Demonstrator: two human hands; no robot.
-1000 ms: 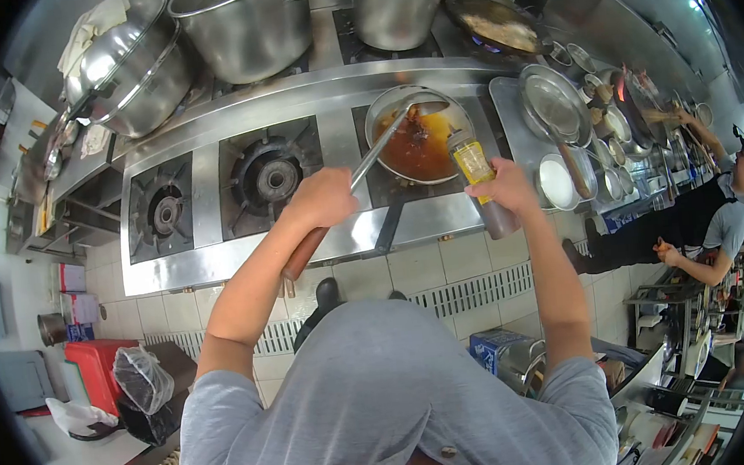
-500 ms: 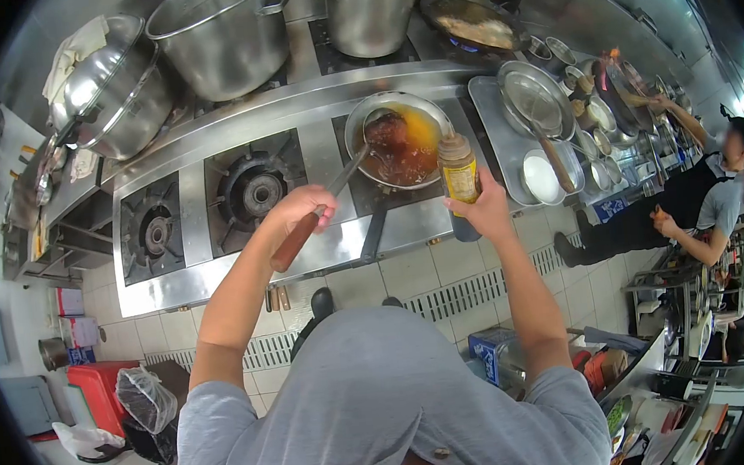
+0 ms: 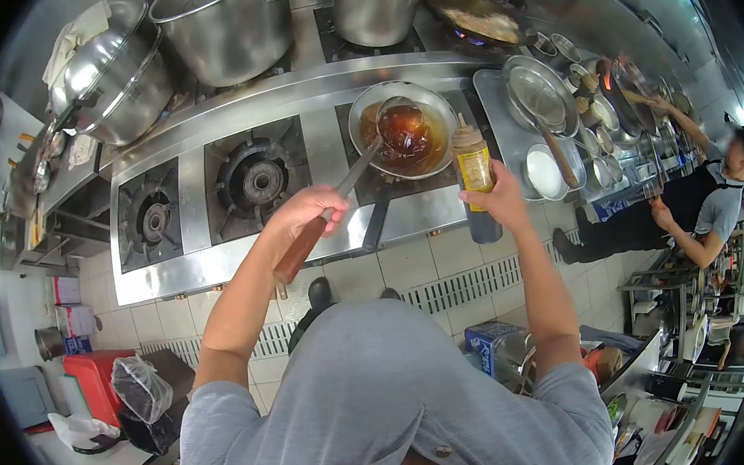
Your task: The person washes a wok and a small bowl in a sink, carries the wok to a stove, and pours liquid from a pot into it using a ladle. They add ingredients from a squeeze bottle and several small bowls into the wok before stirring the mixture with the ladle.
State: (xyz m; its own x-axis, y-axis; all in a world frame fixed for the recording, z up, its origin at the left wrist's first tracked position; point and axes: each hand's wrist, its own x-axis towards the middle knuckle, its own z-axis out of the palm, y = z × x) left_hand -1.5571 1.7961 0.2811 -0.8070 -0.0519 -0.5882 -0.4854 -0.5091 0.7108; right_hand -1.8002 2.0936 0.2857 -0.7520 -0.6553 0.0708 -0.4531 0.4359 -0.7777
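Note:
My left hand is wrapped round the wooden handle of a ladle. The ladle's bowl, with dark red-brown sauce in it, is over a frying pan on the stove. Brown liquid covers the pan's bottom, and its black handle points towards me. My right hand grips a squeeze bottle with a yellow label and dark contents. The bottle stands upright in the air just right of the pan, its nozzle pointing up.
Two unlit burners lie left of the pan. Large steel pots stand behind. A tray with a strainer and a white bowl is at the right. Another person works farther right, reaching towards the wok area.
The ladle's bowl has shifted slightly right and up in the pan, and the liquid looks darker and more even. The bottle has moved right, away from the pan's rim.

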